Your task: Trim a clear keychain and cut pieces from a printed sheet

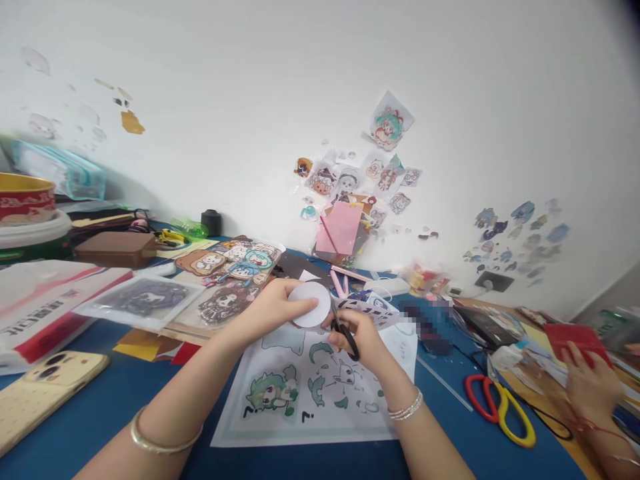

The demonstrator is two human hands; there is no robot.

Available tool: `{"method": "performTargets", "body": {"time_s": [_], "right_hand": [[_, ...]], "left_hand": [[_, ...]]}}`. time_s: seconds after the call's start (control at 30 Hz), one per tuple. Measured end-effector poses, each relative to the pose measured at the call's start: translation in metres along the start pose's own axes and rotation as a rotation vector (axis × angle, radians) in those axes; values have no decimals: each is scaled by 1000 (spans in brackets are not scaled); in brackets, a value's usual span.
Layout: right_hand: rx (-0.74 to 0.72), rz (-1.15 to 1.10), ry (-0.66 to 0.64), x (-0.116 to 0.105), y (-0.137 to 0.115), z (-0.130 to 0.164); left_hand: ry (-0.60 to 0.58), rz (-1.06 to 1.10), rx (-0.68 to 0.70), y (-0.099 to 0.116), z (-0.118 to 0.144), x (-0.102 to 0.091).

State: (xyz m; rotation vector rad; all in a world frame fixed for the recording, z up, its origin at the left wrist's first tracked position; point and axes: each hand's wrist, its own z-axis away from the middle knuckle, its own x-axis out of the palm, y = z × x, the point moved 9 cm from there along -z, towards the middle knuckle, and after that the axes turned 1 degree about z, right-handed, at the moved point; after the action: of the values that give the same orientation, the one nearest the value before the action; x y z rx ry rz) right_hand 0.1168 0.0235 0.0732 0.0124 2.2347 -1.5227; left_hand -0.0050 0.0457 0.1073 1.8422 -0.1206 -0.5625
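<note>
My left hand [287,303] pinches a round white paper disc [311,308] between thumb and fingers, above the table. A pair of black-handled scissors [349,339] is in my right hand [361,333], with its blades at the right edge of the disc. Whether the blades are open or closed is hard to make out. Under both hands lies a printed sheet [320,430] with green cartoon figures and separate pieces drawn on it.
Red-and-yellow scissors [500,407] lie to the right. Beyond them, another person's hand [590,380] rests on a red item [575,340]. On the left are a cream phone case [50,393], a brown box [115,250] and cartoon cutouts [240,257]. A white wall [250,100] stands behind.
</note>
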Motion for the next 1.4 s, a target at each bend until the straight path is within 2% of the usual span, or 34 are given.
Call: {"method": "performTargets", "body": {"time_s": [0.83,1.2,1.4], "right_hand": [[30,4,-23,1,9,0],[6,22,-29,3,5,0],[49,16,-16,1,10,0]], "left_hand": [[-25,-37,-1,-3,1,-2],[-82,-45,10,1,2,2],[-81,-42,6,0,2,2]]}}
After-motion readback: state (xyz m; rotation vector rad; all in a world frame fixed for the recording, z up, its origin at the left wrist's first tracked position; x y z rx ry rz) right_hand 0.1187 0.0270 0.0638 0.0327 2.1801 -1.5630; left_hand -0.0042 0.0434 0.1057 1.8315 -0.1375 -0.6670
